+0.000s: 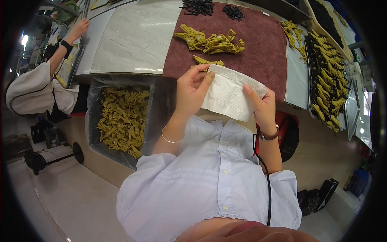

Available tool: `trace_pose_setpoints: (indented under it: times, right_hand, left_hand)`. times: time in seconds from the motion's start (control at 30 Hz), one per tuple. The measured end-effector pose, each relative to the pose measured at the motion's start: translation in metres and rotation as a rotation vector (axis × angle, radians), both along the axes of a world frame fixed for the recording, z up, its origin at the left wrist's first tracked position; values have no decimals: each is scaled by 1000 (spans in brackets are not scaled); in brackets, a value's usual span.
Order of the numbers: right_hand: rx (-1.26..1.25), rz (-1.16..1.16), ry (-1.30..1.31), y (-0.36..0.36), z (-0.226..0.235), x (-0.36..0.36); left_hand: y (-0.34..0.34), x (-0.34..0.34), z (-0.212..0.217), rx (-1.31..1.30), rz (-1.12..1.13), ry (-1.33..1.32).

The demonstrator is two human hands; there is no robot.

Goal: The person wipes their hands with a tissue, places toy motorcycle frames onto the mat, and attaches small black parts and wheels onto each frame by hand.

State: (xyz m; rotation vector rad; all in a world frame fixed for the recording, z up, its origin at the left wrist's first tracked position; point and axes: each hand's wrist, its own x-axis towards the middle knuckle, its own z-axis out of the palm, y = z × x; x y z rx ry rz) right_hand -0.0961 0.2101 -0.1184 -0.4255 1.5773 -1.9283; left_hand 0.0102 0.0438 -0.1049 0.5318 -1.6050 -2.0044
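A white paper tissue [227, 94], embossed and unfolded into a sheet, is stretched between my two hands over the table's near edge. My left hand [192, 89] pinches its upper left corner between thumb and fingers. On the other side, my right hand [262, 105] grips the right edge, thumb on top and fingers behind the sheet. Just beyond the tissue, a few yellow plastic parts [209, 61] lie on a maroon cloth [262, 52], partly hidden by my left hand. A larger heap of yellow clip-like parts [209, 41] sits farther back.
Small black pieces [197, 6] form two piles at the cloth's far edge. Left below the table stands a lined bin [158, 109] of yellow parts. Rows of yellow-and-black pieces [325, 82] fill a tray at right. At far left a co-worker's hand [80, 28] reaches over the table.
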Motion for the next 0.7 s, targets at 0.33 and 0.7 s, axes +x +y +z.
trace_pose_setpoints:
  times: [0.33, 0.7]
  right_hand:
    - [-20, -3, 29, 8, 0, 1]
    - [-56, 21, -17, 16, 8, 5]
  left_hand:
    - [3, -3, -15, -166, 59, 2]
    - [3, 1, -6, 162, -88, 136]
